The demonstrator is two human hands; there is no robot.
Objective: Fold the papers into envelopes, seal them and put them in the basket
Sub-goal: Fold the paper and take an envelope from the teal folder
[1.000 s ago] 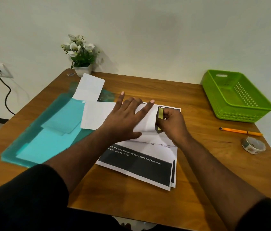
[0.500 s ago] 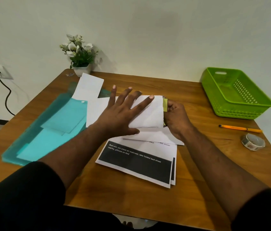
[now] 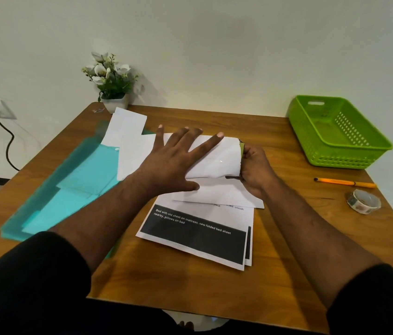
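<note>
The left hand [image 3: 170,165] lies flat on the folded paper [image 3: 217,160], while the right hand [image 3: 254,170] pinches its edge.

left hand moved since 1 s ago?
Yes. The left hand, flat on the folded paper, has slid away from the person, toward the plant.

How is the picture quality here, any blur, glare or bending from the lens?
Head view: wide-angle lens bows the table edges and stretches the sleeves at the bottom corners; soft glare whitens the folded paper under the left hand; the green basket and plant look slightly soft; printed text stays readable.
</note>
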